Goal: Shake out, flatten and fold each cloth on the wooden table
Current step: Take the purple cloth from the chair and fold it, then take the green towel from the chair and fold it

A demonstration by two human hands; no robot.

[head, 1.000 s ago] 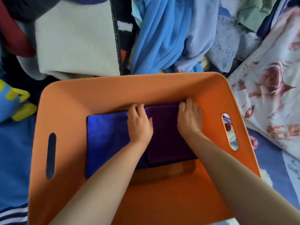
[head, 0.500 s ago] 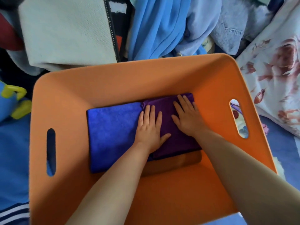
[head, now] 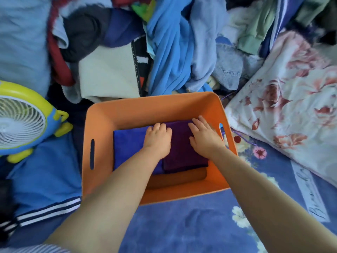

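Observation:
An orange bin [head: 149, 102] stands on a blue floral bedsheet. Inside it lie a folded blue cloth [head: 127, 143] on the left and a folded dark purple cloth [head: 182, 156] on the right, overlapping the blue one. My left hand [head: 157, 138] rests palm down where the two cloths meet, its fingers bent. On the right part of the purple cloth my right hand [head: 204, 137] lies flat with fingers spread. Neither hand holds anything. My forearms hide the near parts of both cloths.
A heap of loose clothes [head: 169, 52] is piled behind the bin. A yellow and blue fan [head: 23, 121] sits at the left. At the right lies a floral pillow [head: 291, 110]. A striped blue garment [head: 45, 189] lies at the near left.
The view has pulled back, so the bin looks smaller. My left hand's fingers have gone from flat to bent. My right hand has shifted slightly right on the purple cloth.

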